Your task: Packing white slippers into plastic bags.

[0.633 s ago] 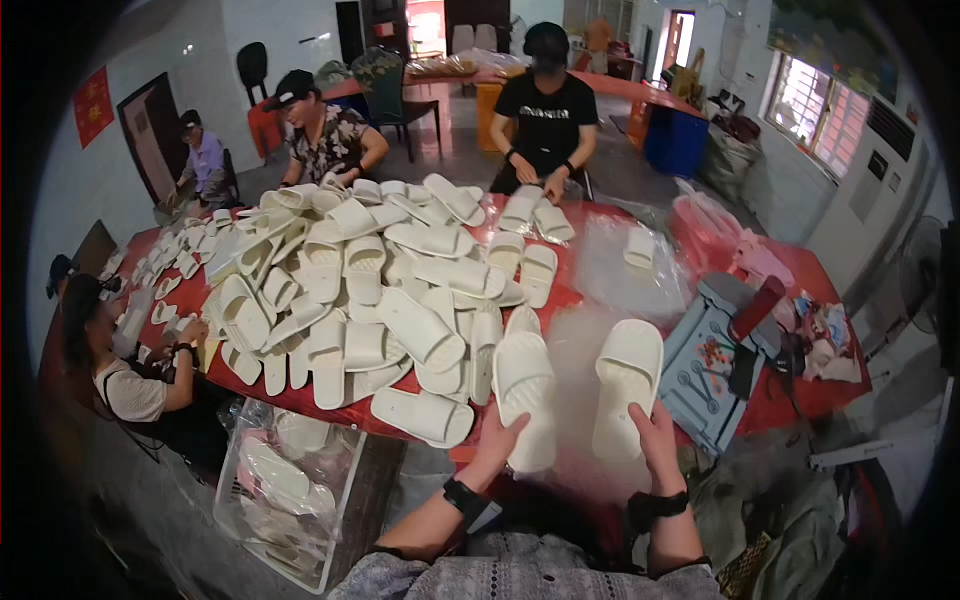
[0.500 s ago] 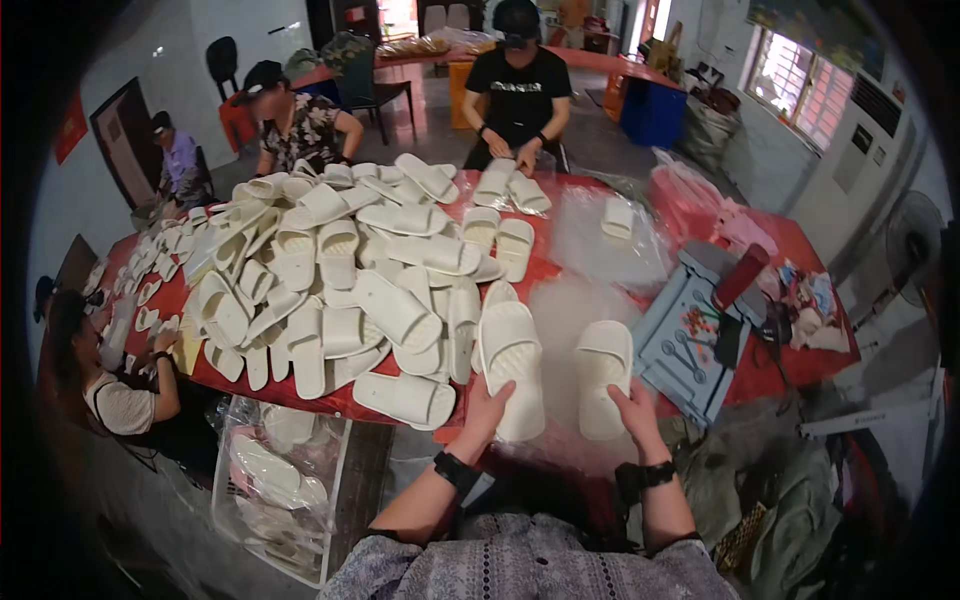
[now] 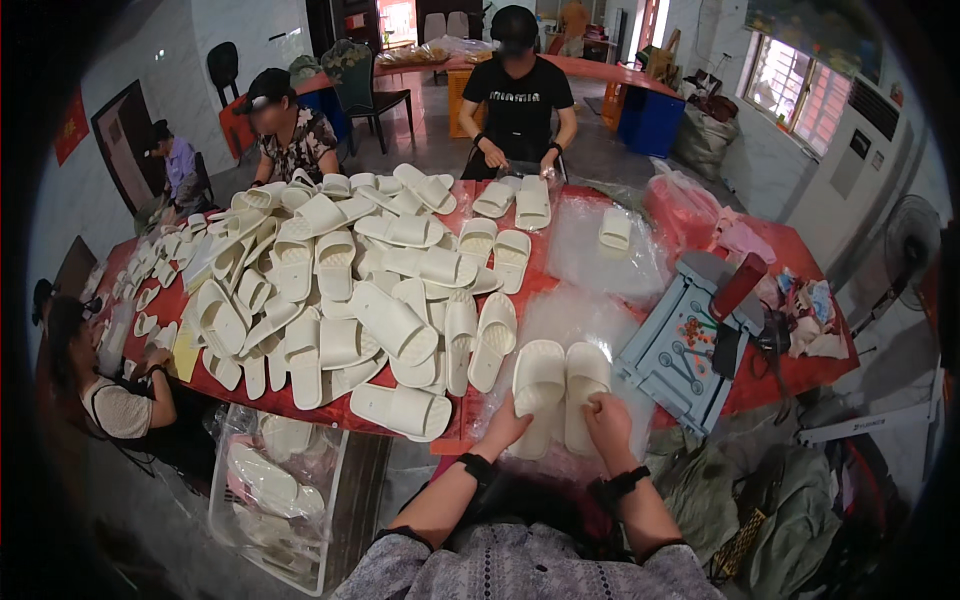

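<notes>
Two white slippers stand side by side at the table's near edge, toes pointing away from me. My left hand [image 3: 508,424] grips the left slipper [image 3: 541,376] by its outer side near the heel. Closed on the outer edge of the right slipper [image 3: 587,372] is my right hand [image 3: 607,428]. Beneath them lies a stack of clear plastic bags [image 3: 585,318]. To the left, a big heap of white slippers [image 3: 390,315] covers the table, and a single slipper [image 3: 492,342] lies just beside my pair.
A grey tray [image 3: 655,372] with small parts and a red cylinder [image 3: 740,287] sits on the right of the red table [image 3: 800,368]. More bags [image 3: 590,265] lie beyond. A crate [image 3: 325,530] of bagged slippers stands lower left. Several co-workers sit around, one [image 3: 516,100] across.
Both slippers have come together, the right one moving left and the left one moving right, clear of the loose slipper. The co-worker across has shifted a pair of slippers on a bag.
</notes>
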Demonstrator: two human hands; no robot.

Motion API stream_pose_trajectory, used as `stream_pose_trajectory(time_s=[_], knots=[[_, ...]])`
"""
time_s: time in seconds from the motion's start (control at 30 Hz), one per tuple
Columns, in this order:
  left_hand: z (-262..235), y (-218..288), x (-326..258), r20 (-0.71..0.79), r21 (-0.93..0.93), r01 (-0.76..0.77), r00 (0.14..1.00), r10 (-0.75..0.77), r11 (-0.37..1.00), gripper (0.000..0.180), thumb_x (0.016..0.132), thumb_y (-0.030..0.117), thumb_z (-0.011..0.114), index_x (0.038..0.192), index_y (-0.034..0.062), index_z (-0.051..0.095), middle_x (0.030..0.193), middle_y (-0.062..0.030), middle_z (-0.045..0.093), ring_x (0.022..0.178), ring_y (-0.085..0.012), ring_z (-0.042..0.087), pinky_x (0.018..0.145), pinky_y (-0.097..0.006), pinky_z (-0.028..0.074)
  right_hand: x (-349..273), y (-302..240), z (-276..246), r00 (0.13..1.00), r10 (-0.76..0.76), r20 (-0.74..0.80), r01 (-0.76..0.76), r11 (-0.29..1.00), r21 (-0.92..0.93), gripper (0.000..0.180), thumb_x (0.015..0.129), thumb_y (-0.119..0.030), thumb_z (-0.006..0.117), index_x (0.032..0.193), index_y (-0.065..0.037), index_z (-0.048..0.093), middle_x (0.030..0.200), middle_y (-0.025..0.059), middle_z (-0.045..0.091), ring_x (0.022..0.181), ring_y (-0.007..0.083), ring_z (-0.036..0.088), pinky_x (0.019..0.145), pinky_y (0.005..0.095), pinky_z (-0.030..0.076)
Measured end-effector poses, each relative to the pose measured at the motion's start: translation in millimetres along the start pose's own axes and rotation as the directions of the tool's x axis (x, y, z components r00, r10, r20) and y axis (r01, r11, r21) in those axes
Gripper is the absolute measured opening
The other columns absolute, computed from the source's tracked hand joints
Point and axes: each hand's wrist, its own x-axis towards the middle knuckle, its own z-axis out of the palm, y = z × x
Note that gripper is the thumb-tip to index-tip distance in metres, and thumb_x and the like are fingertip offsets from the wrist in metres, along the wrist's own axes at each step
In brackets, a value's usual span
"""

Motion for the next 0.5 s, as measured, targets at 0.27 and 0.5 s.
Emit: stream_pose_trajectory(time_s=[0.27, 0.5], knots=[[1, 13, 3, 0.037, -0.009, 0.018, 0.999, -0.018, 1.000, 0.070, 0.077, 0.021, 0.070, 0.133, 0.0007, 0.034, 0.107, -0.0292, 0.061, 0.103, -0.0448, 0.058, 0.086, -0.047, 0.047, 34, -6, 68, 0.992, -0.123, 0.000, 0.122, 0.987, -0.105, 0.040, 0.086, -0.040, 0.058, 0.095, -0.001, 0.060, 0.084, 0.0168, 0.065, 0.078, 0.0348, 0.063, 0.071, 0.0456, 0.050], [-8, -5, -4, 0.106, -0.261, -0.117, 0.983, 0.149, 0.958, 0.074, 0.081, 0.027, 0.068, 0.138, 0.0009, 0.031, 0.105, -0.0266, 0.062, 0.092, -0.0377, 0.063, 0.081, -0.041, 0.049, 32, 0, 73, 0.997, -0.043, -0.057, 0.044, 0.999, 0.019, 0.031, 0.089, -0.031, 0.052, 0.096, -0.001, 0.059, 0.073, 0.0197, 0.064, 0.069, 0.0394, 0.062, 0.065, 0.0489, 0.048]])
